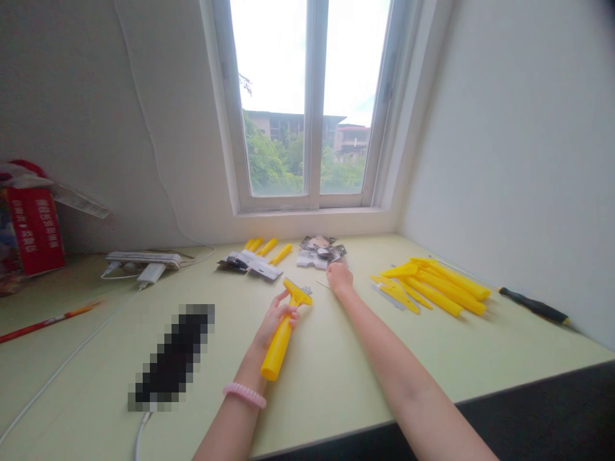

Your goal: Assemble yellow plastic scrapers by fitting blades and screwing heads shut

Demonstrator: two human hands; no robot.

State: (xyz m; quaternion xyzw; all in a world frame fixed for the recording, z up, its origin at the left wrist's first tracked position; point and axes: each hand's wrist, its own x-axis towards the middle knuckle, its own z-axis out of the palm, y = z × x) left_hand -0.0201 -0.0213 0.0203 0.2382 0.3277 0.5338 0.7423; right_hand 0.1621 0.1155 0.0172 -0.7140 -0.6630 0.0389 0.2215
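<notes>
My left hand (276, 322) is wrapped round a yellow scraper (280, 349), its wide head up and away from me and its thick handle slanting down toward me. Small grey metal bits, too small to name, show at the right of the head. Further back, my right hand (339, 278) is closed at the front edge of a pile of small printed packets (321, 250). A thin pale rod (323, 283) sticks out to its left; whether the fingers grip it or a packet is hidden.
Yellow handles and scraper heads (432, 288) lie at the right, beside a black-handled screwdriver (534, 306). More scrapers with packaged ends (254, 262) lie at the back left. A power strip (148, 259), a blurred-out dark object (173, 358) and a red box (36, 230) are further left.
</notes>
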